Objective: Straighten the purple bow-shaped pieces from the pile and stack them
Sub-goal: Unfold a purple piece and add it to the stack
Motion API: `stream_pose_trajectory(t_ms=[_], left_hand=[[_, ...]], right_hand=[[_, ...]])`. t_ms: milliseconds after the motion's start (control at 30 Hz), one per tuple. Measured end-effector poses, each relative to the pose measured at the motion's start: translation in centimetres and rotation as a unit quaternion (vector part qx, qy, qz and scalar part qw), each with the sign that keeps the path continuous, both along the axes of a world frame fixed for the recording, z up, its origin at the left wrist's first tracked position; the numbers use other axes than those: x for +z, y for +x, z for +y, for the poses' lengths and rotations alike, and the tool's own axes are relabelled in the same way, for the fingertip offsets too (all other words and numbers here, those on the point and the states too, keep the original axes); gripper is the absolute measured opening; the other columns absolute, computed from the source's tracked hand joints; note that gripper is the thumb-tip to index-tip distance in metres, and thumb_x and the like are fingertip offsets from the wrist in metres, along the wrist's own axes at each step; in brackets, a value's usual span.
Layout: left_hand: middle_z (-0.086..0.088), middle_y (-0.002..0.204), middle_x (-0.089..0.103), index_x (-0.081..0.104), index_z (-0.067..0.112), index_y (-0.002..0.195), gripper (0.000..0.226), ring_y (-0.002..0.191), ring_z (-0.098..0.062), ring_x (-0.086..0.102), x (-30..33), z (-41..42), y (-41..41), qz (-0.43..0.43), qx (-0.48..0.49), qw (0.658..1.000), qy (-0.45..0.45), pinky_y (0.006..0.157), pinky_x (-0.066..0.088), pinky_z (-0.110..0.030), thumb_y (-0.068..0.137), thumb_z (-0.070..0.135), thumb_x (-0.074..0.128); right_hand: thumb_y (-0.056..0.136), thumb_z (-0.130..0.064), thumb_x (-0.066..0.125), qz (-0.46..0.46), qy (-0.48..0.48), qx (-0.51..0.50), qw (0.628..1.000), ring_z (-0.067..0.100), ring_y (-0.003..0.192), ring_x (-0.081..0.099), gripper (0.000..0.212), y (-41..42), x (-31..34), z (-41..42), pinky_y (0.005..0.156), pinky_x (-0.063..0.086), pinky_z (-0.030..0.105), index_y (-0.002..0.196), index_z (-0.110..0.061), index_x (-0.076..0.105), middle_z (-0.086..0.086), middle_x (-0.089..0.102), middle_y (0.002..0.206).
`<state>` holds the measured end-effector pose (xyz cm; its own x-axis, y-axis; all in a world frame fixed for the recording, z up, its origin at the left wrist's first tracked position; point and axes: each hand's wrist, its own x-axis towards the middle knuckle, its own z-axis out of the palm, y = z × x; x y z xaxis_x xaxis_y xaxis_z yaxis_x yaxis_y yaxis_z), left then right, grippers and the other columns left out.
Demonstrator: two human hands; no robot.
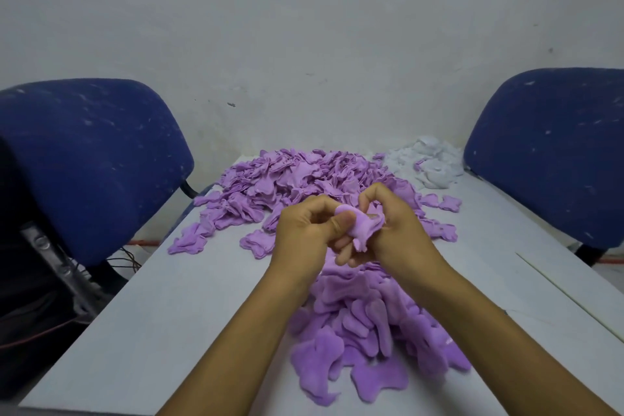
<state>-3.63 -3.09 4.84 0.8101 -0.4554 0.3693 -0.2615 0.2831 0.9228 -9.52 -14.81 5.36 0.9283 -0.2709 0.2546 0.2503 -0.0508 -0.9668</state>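
Note:
A crumpled purple bow-shaped piece (363, 226) is held above the middle of the white table (162, 307). My left hand (309, 231) pinches its left side with thumb and curled fingers. My right hand (393, 223) grips its right side, fingers curled around it. Behind my hands a big loose pile of purple pieces (297, 179) spreads across the far end of the table. Under my forearms, near the front edge, lies a second heap of purple pieces (358, 341), overlapping and roughly fanned out.
A clump of white fabric scraps (429, 162) sits at the far right of the table. Blue chairs stand on the left (84, 162) and on the right (553, 152). Cables hang beside the left chair. A white wall is behind.

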Motion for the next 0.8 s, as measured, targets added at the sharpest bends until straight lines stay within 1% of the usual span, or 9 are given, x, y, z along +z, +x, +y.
stream_pose_trajectory(t_ms=[133,200,267,333,433,500,600,700,800], left_hand=[[-0.01,0.054,0.051,0.059,-0.003,0.068,0.021,0.043,-0.015,0.038,0.1,0.0,-0.1,0.019,0.05,0.999,-0.007,0.041,0.034,-0.016,0.089,-0.002,0.063],[-0.008,0.059,0.053,0.061,0.0,0.071,0.019,0.05,-0.014,0.045,0.1,0.1,0.4,0.028,0.087,0.996,-0.004,0.045,0.039,-0.019,0.09,0.002,0.063],[-0.005,0.064,0.054,0.06,0.003,0.071,0.021,0.057,-0.015,0.047,0.1,0.5,1.1,0.037,0.107,0.993,0.018,0.049,0.042,-0.023,0.091,0.009,0.063],[-0.003,0.064,0.056,0.06,0.009,0.072,0.019,0.055,-0.015,0.049,0.0,0.5,1.3,0.058,0.083,0.994,0.032,0.047,0.042,-0.025,0.091,0.01,0.063],[-0.005,0.054,0.054,0.061,0.013,0.09,0.013,0.046,-0.017,0.046,-0.1,0.2,0.9,0.11,0.058,0.992,0.025,0.043,0.039,-0.026,0.087,0.0,0.058],[-0.004,0.05,0.048,0.06,0.013,0.092,0.021,0.042,-0.017,0.04,-0.1,0.1,1.1,0.151,0.06,0.987,0.015,0.041,0.033,-0.024,0.086,-0.005,0.052],[-0.008,0.055,0.045,0.063,0.011,0.074,0.029,0.041,-0.016,0.036,-0.1,0.3,1.4,0.211,0.054,0.976,-0.001,0.042,0.03,-0.019,0.081,-0.012,0.045],[-0.012,0.059,0.051,0.068,0.012,0.058,0.042,0.048,-0.02,0.046,-0.3,0.6,1.9,0.255,0.042,0.966,-0.022,0.046,0.043,-0.023,0.079,-0.016,0.045],[-0.008,0.059,0.045,0.069,0.009,0.065,0.039,0.049,-0.016,0.034,-0.4,1.0,2.2,0.294,0.017,0.956,-0.006,0.04,0.031,-0.016,0.084,-0.013,0.044]], right_hand=[[0.1,-0.004,0.049,0.025,-0.008,0.12,0.992,0.028,0.071,0.074,0.015,-0.6,0.6,-0.8,0.057,0.058,0.028,0.103,-0.017,0.042,0.011,0.071,0.075],[0.097,-0.004,0.056,0.049,-0.058,0.126,0.989,0.026,0.085,0.074,0.032,-0.9,0.6,-1.4,0.062,0.06,0.032,0.114,-0.029,0.045,0.006,0.071,0.093],[0.087,-0.009,0.072,0.003,-0.231,0.024,0.973,0.016,0.09,0.069,0.051,-1.0,0.3,-1.9,0.066,0.06,0.031,0.118,-0.042,0.048,0.001,0.062,0.107],[0.079,-0.016,0.082,-0.086,-0.386,-0.079,0.915,0.01,0.093,0.061,0.056,-0.8,0.0,-1.9,0.07,0.057,0.023,0.122,-0.038,0.055,-0.006,0.054,0.111],[0.081,-0.013,0.079,-0.172,-0.436,-0.139,0.872,0.011,0.078,0.056,0.024,-0.4,-0.5,-1.3,0.065,0.054,0.029,0.102,-0.019,0.072,-0.004,0.06,0.093],[0.082,-0.01,0.077,-0.174,-0.429,-0.156,0.873,0.013,0.069,0.051,0.011,-0.3,-0.7,-0.9,0.059,0.051,0.032,0.091,-0.018,0.076,-0.001,0.058,0.079],[0.081,-0.003,0.074,-0.133,-0.369,-0.111,0.913,0.012,0.069,0.053,0.016,-0.3,-1.1,0.0,0.061,0.042,0.021,0.088,-0.017,0.076,-0.003,0.06,0.076],[0.079,0.004,0.068,-0.014,-0.266,0.034,0.963,0.005,0.06,0.051,0.02,-0.3,-1.1,0.6,0.062,0.04,0.021,0.082,-0.016,0.069,-0.008,0.058,0.067],[0.082,-0.022,0.065,0.104,-0.074,0.213,0.969,0.014,0.052,0.045,0.014,-0.4,-0.6,0.8,0.047,0.032,0.025,0.068,-0.019,0.062,0.002,0.046,0.057]])
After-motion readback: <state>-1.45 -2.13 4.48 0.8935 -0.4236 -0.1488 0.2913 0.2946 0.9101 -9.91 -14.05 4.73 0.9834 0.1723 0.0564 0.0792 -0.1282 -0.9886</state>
